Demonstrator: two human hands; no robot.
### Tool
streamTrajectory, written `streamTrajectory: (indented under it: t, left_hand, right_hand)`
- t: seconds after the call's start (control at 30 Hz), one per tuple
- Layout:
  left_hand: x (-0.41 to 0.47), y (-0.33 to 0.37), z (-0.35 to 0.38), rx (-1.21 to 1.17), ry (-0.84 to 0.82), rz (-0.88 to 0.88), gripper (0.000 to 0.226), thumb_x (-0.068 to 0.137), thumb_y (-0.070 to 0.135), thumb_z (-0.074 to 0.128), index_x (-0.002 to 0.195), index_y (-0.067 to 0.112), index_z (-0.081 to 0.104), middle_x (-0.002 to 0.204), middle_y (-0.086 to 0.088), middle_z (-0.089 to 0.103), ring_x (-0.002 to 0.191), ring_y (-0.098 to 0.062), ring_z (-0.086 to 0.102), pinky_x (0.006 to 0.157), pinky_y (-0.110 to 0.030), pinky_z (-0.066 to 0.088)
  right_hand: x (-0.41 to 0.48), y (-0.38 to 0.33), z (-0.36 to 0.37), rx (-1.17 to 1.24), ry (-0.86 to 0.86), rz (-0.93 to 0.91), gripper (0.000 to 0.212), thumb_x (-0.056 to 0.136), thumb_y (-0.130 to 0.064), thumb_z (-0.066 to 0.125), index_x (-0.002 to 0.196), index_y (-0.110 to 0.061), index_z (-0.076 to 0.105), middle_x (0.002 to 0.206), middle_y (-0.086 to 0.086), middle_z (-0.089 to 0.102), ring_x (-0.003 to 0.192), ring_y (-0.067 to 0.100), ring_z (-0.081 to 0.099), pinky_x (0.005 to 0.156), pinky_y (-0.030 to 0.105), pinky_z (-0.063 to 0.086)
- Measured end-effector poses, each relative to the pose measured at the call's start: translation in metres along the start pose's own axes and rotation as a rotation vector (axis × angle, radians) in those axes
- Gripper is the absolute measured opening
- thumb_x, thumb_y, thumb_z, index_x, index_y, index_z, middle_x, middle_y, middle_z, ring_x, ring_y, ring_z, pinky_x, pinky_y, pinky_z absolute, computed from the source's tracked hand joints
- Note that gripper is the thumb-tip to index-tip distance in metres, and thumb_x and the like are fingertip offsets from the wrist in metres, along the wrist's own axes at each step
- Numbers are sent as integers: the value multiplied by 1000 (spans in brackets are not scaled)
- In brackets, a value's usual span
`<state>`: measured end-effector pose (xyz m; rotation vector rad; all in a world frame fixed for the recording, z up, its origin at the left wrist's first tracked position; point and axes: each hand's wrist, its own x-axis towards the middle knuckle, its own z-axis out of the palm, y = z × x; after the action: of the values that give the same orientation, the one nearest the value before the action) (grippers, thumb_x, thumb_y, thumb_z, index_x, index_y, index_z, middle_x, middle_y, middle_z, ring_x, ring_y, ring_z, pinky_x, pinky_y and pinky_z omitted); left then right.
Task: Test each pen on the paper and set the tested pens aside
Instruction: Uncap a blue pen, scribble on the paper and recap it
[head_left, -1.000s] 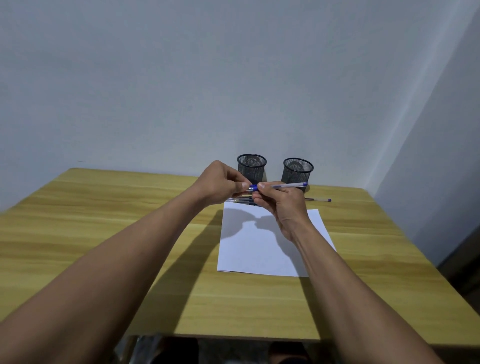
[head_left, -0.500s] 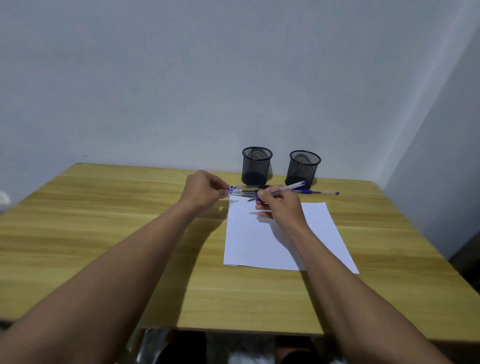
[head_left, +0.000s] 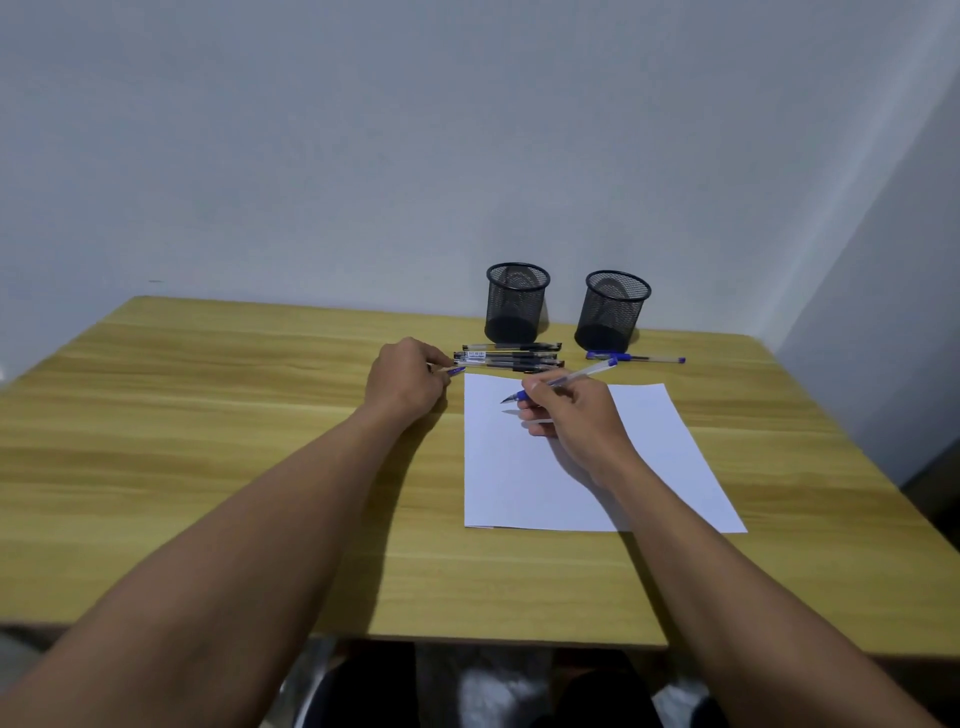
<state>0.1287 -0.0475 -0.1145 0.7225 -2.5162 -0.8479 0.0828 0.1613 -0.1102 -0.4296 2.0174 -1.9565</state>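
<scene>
Wooden table (head_left: 208, 415) against a plain grey wall (head_left: 363, 156), with a white paper (head_left: 519, 478) lying flat and two black mesh cups (head_left: 517, 304) standing at the far edge. Right hand (head_left: 576, 421) closed around a blue pen (head_left: 563, 382), tip just above the paper near its top left; left hand (head_left: 408, 382) beside the paper, pinching a blue cap (head_left: 456, 370). Black pens (head_left: 511, 357) in a row between the paper and the cups, one more blue pen (head_left: 636, 357) near the right cup.

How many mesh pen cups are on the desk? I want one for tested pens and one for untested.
2. One black mesh cup stands at the desk's far edge behind the row of black pens; the other mesh cup stands to its right, behind a blue pen.
</scene>
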Motion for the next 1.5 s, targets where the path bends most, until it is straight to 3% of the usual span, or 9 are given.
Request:
streamTrajectory:
  t: [0.17, 0.23, 0.37, 0.47, 0.63, 0.8, 1.03, 1.23, 1.5]
  left_hand:
    - [-26, -1, -6, -3, 93, 71, 28, 89, 25, 63, 116, 22, 72, 92, -7, 75, 94, -28, 65, 79, -32, 51]
    - [-44, -2, -5, 55, 124, 174, 33, 89, 36, 58, 116, 23, 71, 103, -3, 75, 102, -29, 63, 84, -37, 51]
    - [-69, -5, 1, 237, 38, 261, 48, 81, 62, 51, 113, 31, 71, 114, 6, 71, 107, -27, 58, 85, -37, 49]
    - [-74, -9, 4, 324, -9, 271, 50, 80, 66, 45, 106, 31, 70, 110, 5, 70, 113, -26, 55, 88, -37, 46]
    - [-71, -15, 9, 381, -47, 257, 52, 84, 67, 37, 122, 41, 62, 142, -1, 55, 138, -20, 40, 105, -41, 33]
    - [-73, -15, 9, 422, -51, 211, 63, 84, 72, 31, 129, 37, 57, 149, -7, 47, 142, -21, 33, 110, -47, 28]
    - [-74, -12, 8, 446, -70, 178, 72, 83, 74, 30, 136, 31, 53, 154, -4, 41, 145, -24, 29, 114, -51, 24]
    - [-73, -13, 9, 441, -70, 168, 72, 81, 75, 30, 135, 33, 53, 154, -2, 40, 146, -24, 27, 114, -53, 22]
    - [-73, -13, 7, 432, -71, 154, 72, 82, 75, 33, 137, 33, 52, 155, 0, 39, 147, -23, 25, 115, -53, 20]
  right_hand:
    - [-2, 0, 3, 4, 11, -17, 14, 101, -15, 63, 99, -4, 71, 84, 14, 71, 73, 17, 65, 57, 21, 55]
    - [-1, -2, 4, -25, 18, -30, 16, 101, -15, 62, 99, -3, 72, 83, 14, 70, 72, 17, 64, 56, 22, 53]
    - [7, -4, 8, -75, 37, -58, 24, 102, -14, 59, 100, 6, 70, 75, 14, 64, 66, 20, 57, 51, 26, 46]
    - [17, -8, 14, -181, 37, -124, 16, 97, -13, 65, 90, -1, 73, 71, 9, 66, 65, 19, 59, 57, 33, 51]
    - [40, -3, 30, -329, 30, -179, 10, 90, -17, 69, 84, -10, 72, 69, 3, 69, 68, 20, 67, 64, 38, 58]
    - [49, 11, 39, -135, -45, -94, 9, 92, -8, 70, 86, -3, 66, 61, 11, 61, 54, 18, 55, 46, 28, 42]
    - [56, 18, 37, -201, -111, -122, 14, 84, -9, 71, 71, -8, 66, 55, 7, 58, 56, 21, 55, 58, 36, 46]
    - [59, 22, 39, -229, -29, -155, 11, 90, -17, 76, 81, -17, 68, 68, 7, 70, 60, 17, 61, 53, 31, 49]
    - [62, 28, 39, -257, -32, -136, 11, 82, -19, 73, 72, -17, 67, 61, 7, 66, 59, 24, 62, 59, 40, 51]
